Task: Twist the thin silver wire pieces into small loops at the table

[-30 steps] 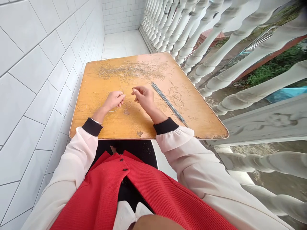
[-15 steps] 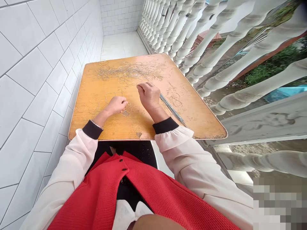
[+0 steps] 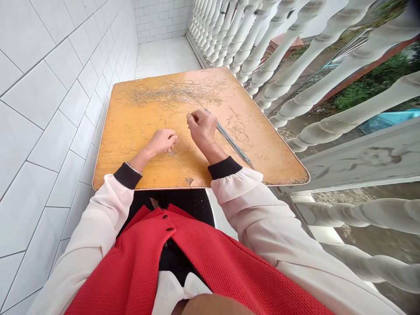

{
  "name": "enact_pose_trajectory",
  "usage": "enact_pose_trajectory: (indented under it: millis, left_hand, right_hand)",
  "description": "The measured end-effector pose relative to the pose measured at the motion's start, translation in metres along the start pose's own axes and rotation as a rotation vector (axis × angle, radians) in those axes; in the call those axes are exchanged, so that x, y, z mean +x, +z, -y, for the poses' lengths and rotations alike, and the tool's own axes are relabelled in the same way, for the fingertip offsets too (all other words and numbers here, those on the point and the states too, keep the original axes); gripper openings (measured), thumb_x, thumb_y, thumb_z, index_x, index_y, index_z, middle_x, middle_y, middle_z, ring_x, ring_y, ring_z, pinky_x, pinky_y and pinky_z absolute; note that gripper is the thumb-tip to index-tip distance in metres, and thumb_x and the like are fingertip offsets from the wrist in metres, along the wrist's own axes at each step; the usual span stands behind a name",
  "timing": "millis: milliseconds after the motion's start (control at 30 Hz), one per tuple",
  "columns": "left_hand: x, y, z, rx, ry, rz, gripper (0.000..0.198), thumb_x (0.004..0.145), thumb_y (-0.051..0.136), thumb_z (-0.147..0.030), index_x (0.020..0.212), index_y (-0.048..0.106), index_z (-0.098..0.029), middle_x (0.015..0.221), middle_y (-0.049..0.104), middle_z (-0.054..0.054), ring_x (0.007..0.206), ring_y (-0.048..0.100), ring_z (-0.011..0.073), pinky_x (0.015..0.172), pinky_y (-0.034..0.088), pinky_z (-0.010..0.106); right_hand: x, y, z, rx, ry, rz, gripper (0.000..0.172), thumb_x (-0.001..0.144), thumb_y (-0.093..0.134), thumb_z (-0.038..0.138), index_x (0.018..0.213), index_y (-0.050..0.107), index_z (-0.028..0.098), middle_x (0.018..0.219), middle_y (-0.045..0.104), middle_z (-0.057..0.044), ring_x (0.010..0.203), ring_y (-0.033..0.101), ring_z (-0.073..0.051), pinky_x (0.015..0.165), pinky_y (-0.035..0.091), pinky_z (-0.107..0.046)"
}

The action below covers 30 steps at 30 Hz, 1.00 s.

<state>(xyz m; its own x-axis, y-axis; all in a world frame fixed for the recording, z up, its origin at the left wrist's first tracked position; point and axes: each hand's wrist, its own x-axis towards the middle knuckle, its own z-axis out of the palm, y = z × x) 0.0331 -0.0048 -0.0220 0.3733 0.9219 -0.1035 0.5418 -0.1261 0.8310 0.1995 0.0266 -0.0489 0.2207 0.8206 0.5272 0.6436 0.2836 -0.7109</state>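
Just in from the near edge of the scuffed orange-yellow wooden tabletop point(image 3: 183, 173), my two hands sit close together without touching. My right hand point(image 3: 201, 129) is closed to a tight pinch, thumb and forefinger nipping a thin silvery wire point(image 3: 188, 113) whose end pokes out past the fingertips. That wrist is lifted off the wood and the hand leans in toward my left. My left hand point(image 3: 162, 142) is closed too, its fingers curled in just above a loose loop of thin silver wire point(image 3: 175, 152); I can't tell whether they have hold of it. A slim metal bracelet point(image 3: 133, 168) circles that wrist.

A bundle of straight grey steel wires point(image 3: 231, 142) lies just beside my right hand, slanting toward the near right corner. A tangled mass of thin wire loops point(image 3: 170, 94) spreads along the far edge, and a few single loops point(image 3: 110, 146) lie out toward the left edge. My forearms come in over the near edge in cream sleeves point(image 3: 105, 218) with black ribbed cuffs point(image 3: 223, 168). The left edge runs along a white tiled wall point(image 3: 65, 109), and the right edge along a white balustrade point(image 3: 295, 74).
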Motion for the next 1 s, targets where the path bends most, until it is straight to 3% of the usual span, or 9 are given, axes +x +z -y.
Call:
enact_pose_trajectory:
  millis: [133, 267, 433, 533, 700, 833, 933, 1000]
  left_hand:
    - [0.001, -0.002, -0.001, -0.004, -0.028, -0.011, 0.041, 0.103, 0.053, -0.008, 0.064, 0.048, -0.018, 0.053, 0.054, -0.007, 0.039, 0.05, 0.0031, 0.045, 0.041, 0.019]
    - [0.005, -0.005, 0.002, 0.002, -0.005, -0.035, 0.04, 0.104, 0.055, -0.011, 0.065, 0.049, -0.018, 0.053, 0.055, -0.006, 0.04, 0.052, 0.004, 0.047, 0.041, 0.019]
    - [0.007, -0.006, 0.006, 0.011, 0.014, -0.058, 0.034, 0.105, 0.053, -0.014, 0.072, 0.056, -0.017, 0.055, 0.057, -0.005, 0.043, 0.052, 0.0045, 0.051, 0.041, 0.018]
    - [0.009, -0.006, 0.008, -0.025, 0.031, -0.103, 0.032, 0.105, 0.057, -0.021, 0.074, 0.06, -0.016, 0.059, 0.059, -0.003, 0.047, 0.054, 0.0048, 0.054, 0.042, 0.018]
    - [0.013, -0.01, 0.016, -0.006, 0.143, -0.231, 0.024, 0.1, 0.062, -0.021, 0.078, 0.067, -0.015, 0.07, 0.067, -0.001, 0.065, 0.06, 0.0081, 0.066, 0.045, 0.02]
    - [0.009, -0.012, 0.017, 0.03, 0.193, -0.14, 0.013, 0.09, 0.068, -0.01, 0.079, 0.072, -0.014, 0.072, 0.068, -0.002, 0.071, 0.06, 0.0093, 0.074, 0.045, 0.023]
    - [0.005, -0.009, 0.014, -0.076, 0.101, -0.063, 0.016, 0.09, 0.065, -0.006, 0.077, 0.071, -0.012, 0.067, 0.065, -0.002, 0.063, 0.058, 0.0076, 0.066, 0.046, 0.022]
    - [0.005, -0.008, 0.011, -0.156, 0.043, -0.075, 0.019, 0.091, 0.062, 0.0, 0.077, 0.069, -0.011, 0.065, 0.065, -0.002, 0.058, 0.058, 0.0058, 0.063, 0.046, 0.021]
  right_hand:
    - [-0.001, 0.0, 0.004, 0.225, 0.15, 0.088, 0.028, 0.1, 0.066, 0.041, 0.079, 0.061, 0.022, 0.066, 0.062, 0.002, 0.059, 0.06, -0.014, 0.061, 0.048, -0.027]
    - [-0.006, -0.007, 0.018, 0.453, 0.301, 0.28, 0.038, 0.097, 0.071, 0.053, 0.081, 0.068, 0.02, 0.071, 0.069, -0.002, 0.057, 0.061, -0.012, 0.058, 0.049, -0.025]
    - [-0.011, -0.012, 0.03, 0.501, 0.28, 0.489, 0.024, 0.087, 0.083, 0.032, 0.072, 0.071, 0.018, 0.068, 0.069, -0.001, 0.061, 0.058, -0.011, 0.059, 0.047, -0.025]
    - [-0.011, -0.01, 0.032, 0.505, 0.31, 0.446, 0.025, 0.086, 0.082, 0.024, 0.067, 0.067, 0.019, 0.063, 0.065, 0.0, 0.059, 0.055, -0.01, 0.056, 0.044, -0.024]
    - [-0.004, -0.01, 0.026, 0.528, 0.383, 0.295, 0.03, 0.09, 0.08, 0.033, 0.07, 0.062, 0.02, 0.07, 0.068, -0.002, 0.061, 0.06, -0.011, 0.055, 0.045, -0.023]
    - [0.003, -0.01, 0.016, 0.534, 0.395, 0.243, 0.029, 0.09, 0.078, 0.034, 0.07, 0.062, 0.021, 0.073, 0.071, -0.004, 0.063, 0.061, -0.012, 0.054, 0.045, -0.023]
    - [0.004, -0.009, 0.011, 0.527, 0.402, 0.212, 0.027, 0.091, 0.076, 0.033, 0.071, 0.063, 0.021, 0.076, 0.073, -0.006, 0.065, 0.061, -0.013, 0.055, 0.046, -0.024]
    - [0.004, -0.008, 0.009, 0.515, 0.394, 0.209, 0.023, 0.092, 0.074, 0.031, 0.074, 0.065, 0.02, 0.081, 0.074, -0.006, 0.068, 0.063, -0.013, 0.059, 0.048, -0.024]
